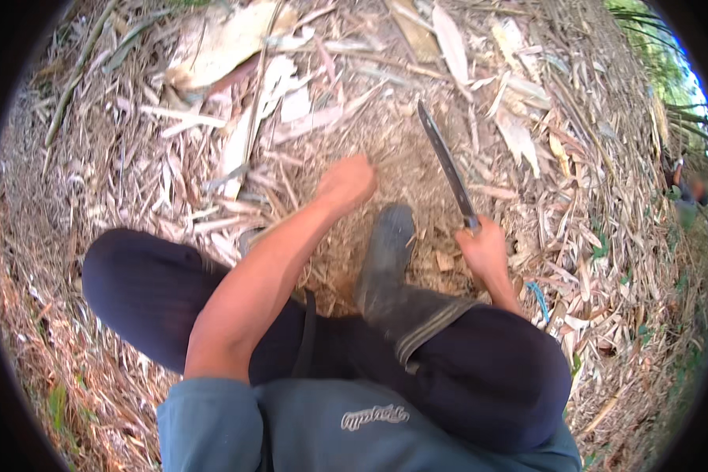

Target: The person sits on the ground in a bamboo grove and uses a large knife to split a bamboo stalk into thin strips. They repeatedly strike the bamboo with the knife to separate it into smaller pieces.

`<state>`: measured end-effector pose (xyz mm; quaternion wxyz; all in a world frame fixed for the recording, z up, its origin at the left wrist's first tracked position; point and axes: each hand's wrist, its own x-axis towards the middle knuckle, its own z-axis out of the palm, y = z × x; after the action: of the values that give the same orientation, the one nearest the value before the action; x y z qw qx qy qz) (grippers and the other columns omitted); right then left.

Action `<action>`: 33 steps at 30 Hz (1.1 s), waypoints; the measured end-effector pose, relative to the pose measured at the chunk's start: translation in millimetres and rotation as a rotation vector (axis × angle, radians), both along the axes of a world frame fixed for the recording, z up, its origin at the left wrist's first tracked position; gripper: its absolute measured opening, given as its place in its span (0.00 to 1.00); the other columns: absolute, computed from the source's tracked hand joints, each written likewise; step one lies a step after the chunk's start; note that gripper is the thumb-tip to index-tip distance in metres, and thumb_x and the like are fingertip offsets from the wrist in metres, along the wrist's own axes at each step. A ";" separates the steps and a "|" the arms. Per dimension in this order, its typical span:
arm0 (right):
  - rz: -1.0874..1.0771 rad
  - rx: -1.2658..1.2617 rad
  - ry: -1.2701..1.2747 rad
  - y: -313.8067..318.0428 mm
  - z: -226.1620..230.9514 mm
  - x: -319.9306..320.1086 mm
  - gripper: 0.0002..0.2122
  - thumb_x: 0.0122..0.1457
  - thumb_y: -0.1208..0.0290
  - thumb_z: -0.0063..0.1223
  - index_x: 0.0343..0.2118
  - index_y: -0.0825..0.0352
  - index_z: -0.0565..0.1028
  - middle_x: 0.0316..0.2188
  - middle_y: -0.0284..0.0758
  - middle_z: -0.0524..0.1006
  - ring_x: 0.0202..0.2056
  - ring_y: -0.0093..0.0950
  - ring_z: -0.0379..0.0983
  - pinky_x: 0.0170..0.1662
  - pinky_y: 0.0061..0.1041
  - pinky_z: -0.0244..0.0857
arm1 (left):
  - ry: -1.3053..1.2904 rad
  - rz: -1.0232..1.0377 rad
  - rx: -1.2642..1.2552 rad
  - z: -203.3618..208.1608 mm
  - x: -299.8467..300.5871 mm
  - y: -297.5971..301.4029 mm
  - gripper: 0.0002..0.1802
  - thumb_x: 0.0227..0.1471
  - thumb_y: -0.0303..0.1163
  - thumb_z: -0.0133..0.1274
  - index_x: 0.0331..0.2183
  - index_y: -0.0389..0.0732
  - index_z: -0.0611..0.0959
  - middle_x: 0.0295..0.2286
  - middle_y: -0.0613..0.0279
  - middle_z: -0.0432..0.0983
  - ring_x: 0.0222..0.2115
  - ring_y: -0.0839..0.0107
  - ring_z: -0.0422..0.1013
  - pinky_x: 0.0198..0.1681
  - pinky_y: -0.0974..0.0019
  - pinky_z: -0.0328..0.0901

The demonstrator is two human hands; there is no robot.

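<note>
My right hand (485,248) is wrapped round the handle of a machete (446,161). Its long dark blade points away from me and slightly left, above the litter-strewn ground. My left hand (346,186) is closed in a fist over a patch of bare soil (401,169), left of the blade and apart from it. Whatever the fist may hold is hidden by the fingers. Just nearer to me than the soil patch, my dark rubber boot (387,244) stands between the two hands.
Dry bamboo sheaths and leaf litter (181,165) cover the ground. A large pale sheath (224,47) lies at the far left. Beside my right forearm is a blue string (538,300). Another person (691,189) is at the far right edge, near green plants (649,35).
</note>
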<state>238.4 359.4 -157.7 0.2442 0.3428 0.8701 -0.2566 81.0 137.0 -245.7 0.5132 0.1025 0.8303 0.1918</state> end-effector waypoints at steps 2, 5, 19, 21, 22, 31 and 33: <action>-0.021 -0.052 0.199 -1.4 22.9 -8.1 0.11 0.47 0.69 0.59 0.28 0.73 0.75 0.14 0.42 0.72 0.19 0.35 0.73 0.27 0.34 0.67 | -0.018 -0.028 -0.028 -7.4 -8.0 2.9 0.22 0.65 0.41 0.40 0.43 0.35 0.82 0.30 0.51 0.81 0.30 0.62 0.78 0.35 0.54 0.73; -0.084 -0.167 0.480 -11.9 30.5 -6.9 0.11 0.47 0.68 0.58 0.29 0.72 0.74 0.15 0.40 0.72 0.18 0.34 0.72 0.27 0.32 0.68 | -0.020 -0.051 -0.020 -20.0 2.5 -4.2 0.25 0.67 0.46 0.39 0.39 0.35 0.83 0.26 0.54 0.78 0.26 0.66 0.75 0.30 0.56 0.71; -0.281 -0.617 -0.165 82.7 -99.7 41.4 0.06 0.49 0.75 0.55 0.24 0.73 0.74 0.15 0.37 0.75 0.15 0.25 0.73 0.20 0.28 0.66 | -0.083 0.337 0.330 30.5 -6.7 -71.5 0.26 0.64 0.51 0.46 0.32 0.35 0.79 0.17 0.62 0.71 0.19 0.72 0.67 0.26 0.68 0.65; -0.355 -0.746 -0.178 85.7 -90.8 33.4 0.06 0.49 0.76 0.55 0.25 0.74 0.73 0.15 0.36 0.75 0.15 0.25 0.72 0.20 0.27 0.65 | -0.149 0.418 0.362 46.9 -5.5 -77.5 0.23 0.66 0.49 0.45 0.34 0.37 0.78 0.18 0.66 0.70 0.19 0.77 0.67 0.25 0.72 0.63; -0.357 -0.713 -0.162 84.1 -98.0 38.2 0.07 0.49 0.76 0.55 0.27 0.76 0.74 0.15 0.35 0.74 0.14 0.25 0.71 0.20 0.26 0.65 | -0.147 0.413 0.396 50.1 -5.1 -78.8 0.21 0.66 0.46 0.44 0.36 0.37 0.78 0.18 0.68 0.69 0.19 0.78 0.67 0.25 0.74 0.62; -0.378 -0.691 -0.127 80.4 -95.1 40.1 0.13 0.50 0.71 0.59 0.35 0.77 0.77 0.16 0.33 0.76 0.16 0.23 0.74 0.21 0.24 0.68 | -0.129 0.502 0.610 58.8 3.4 -63.8 0.17 0.66 0.42 0.48 0.38 0.35 0.78 0.23 0.66 0.76 0.26 0.77 0.73 0.35 0.70 0.67; -0.373 -0.682 -0.128 81.1 -94.5 39.7 0.13 0.50 0.71 0.59 0.35 0.77 0.77 0.16 0.34 0.76 0.16 0.23 0.74 0.21 0.24 0.68 | -0.138 0.485 0.581 59.6 -1.9 -61.5 0.17 0.66 0.41 0.49 0.39 0.35 0.78 0.28 0.63 0.79 0.31 0.76 0.74 0.41 0.69 0.67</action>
<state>278.1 440.5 -252.2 0.3469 0.4096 0.6407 -0.5490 79.2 75.4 -186.2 0.4570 0.0312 0.7049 0.5415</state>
